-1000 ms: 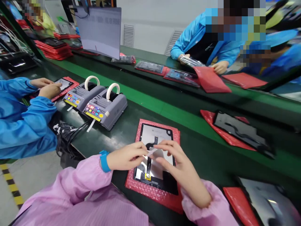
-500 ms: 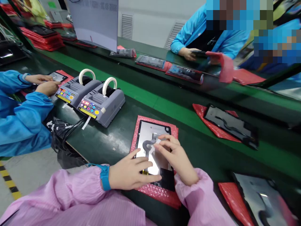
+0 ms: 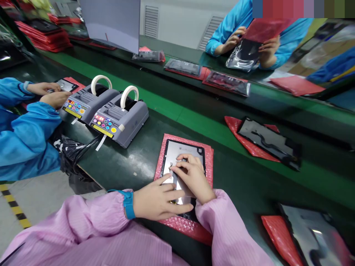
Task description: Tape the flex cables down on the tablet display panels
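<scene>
Head view: the left hand (image 3: 158, 199) lies flat and released on the near end of a tablet panel (image 3: 191, 149). Just beyond it, the right hand (image 3: 191, 175) presses bent fingertips onto the panel, grasping nothing. The panel rests on a red bubble pad (image 3: 210, 162) on the bench (image 3: 133, 164). Two tape dispensers (image 3: 122, 118) stand left of the hands.

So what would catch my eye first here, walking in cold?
Front and centre, the left hand and right hand press on a shiny tablet panel lying on red bubble wrap. To their left stands a grey tape dispenser with coloured buttons, a twin beside it. A green belt runs behind.
</scene>
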Motion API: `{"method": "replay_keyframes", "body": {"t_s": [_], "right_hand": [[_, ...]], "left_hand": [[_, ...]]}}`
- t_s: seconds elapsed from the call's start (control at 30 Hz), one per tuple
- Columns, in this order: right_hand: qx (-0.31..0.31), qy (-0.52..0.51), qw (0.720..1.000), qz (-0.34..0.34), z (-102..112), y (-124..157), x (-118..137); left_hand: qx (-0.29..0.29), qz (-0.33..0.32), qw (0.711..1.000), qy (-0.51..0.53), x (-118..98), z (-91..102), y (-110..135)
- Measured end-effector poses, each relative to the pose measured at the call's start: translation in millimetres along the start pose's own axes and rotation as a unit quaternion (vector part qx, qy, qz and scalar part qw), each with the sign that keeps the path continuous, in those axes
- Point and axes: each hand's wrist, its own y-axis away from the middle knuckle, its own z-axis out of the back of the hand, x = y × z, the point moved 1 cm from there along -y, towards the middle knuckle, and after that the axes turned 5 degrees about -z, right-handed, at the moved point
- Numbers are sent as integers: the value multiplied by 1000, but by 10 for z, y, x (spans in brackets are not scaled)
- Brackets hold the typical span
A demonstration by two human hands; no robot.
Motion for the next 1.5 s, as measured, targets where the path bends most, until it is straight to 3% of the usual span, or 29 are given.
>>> {"method": "replay_keyframes", "body": {"t_s": [0.3, 0.43, 0.5, 0.57, 0.6, 0.7, 0.77, 0.9, 1.0, 1.13, 1.27, 1.5], "right_hand": [[-6, 23, 1000, -5, 15, 28, 56], [-86, 5, 996, -15, -38, -63, 7], [-149, -7, 989, -25, -29, -118, -32], [-186, -41, 981, -31, 32, -137, -58], [-177, -68, 982, -24, 78, -127, -58], [-76, -152, 985, 20, 226, -29, -1], [-19, -176, 984, 34, 294, 51, 58], [-8, -140, 990, 1, 340, 96, 63], [-83, -105, 989, -61, 371, 42, -82], [-123, -77, 983, -112, 365, -23, -272], [-110, -68, 984, -118, 248, -59, -311], [-126, -23, 986, -110, 119, -107, -328]], "left_hand": [[8, -25, 1000, -5, 44, -47, -34], [13, -30, 999, 20, 61, -45, -19], [-12, 7, 996, 90, 111, -11, -3], [-75, 93, 970, 214, 194, 33, 14], [-112, 137, 943, 283, 240, 52, 21], [-191, 195, 864, 423, 348, 77, 17], [-202, 188, 852, 445, 384, 77, -6], [-178, 205, 878, 395, 415, 99, -71], [-158, 260, 918, 253, 438, 146, -123], [-56, 261, 962, 59, 416, 118, -186], [13, 253, 967, -21, 369, -2, -205], [43, 252, 966, -47, 379, -34, -217]]}}
